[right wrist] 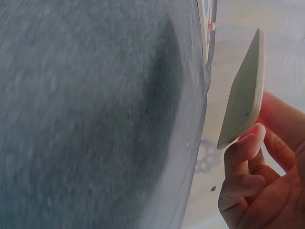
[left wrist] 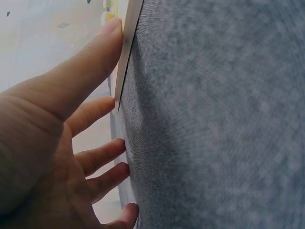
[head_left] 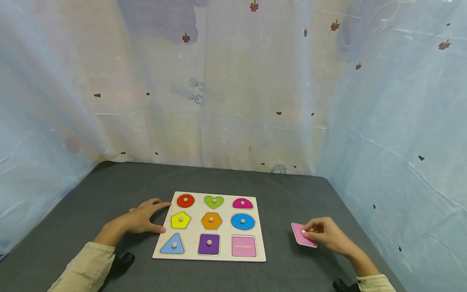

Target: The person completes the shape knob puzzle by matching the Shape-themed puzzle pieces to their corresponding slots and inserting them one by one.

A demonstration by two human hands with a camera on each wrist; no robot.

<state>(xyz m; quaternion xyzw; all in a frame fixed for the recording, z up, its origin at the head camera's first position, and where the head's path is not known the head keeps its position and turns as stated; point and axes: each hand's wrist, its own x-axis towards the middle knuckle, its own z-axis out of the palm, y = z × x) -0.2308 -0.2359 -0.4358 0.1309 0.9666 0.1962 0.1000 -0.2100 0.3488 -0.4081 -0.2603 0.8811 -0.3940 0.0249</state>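
A pale wooden puzzle board (head_left: 227, 207) lies on the grey cloth, bearing knobbed shapes such as a red circle (head_left: 181, 202), an orange hexagon (head_left: 208, 222) and a purple square (head_left: 213, 249). At its front right corner is a pink recess (head_left: 243, 251) printed "Rectangular". My left hand (head_left: 143, 217) touches the board's left edge with thumb and index finger, the fingers spread and fairly straight. To the right of the board, my right hand (head_left: 330, 235) pinches the knob of a pink rectangular puzzle piece (head_left: 297, 231). That piece is tilted above the cloth, its bare wooden underside showing in the right wrist view.
Grey cloth (head_left: 284, 194) covers the table around the board. A pale patterned curtain (head_left: 233, 101) hangs behind the table and along both sides. Black straps (head_left: 124, 261) show near both wrists.
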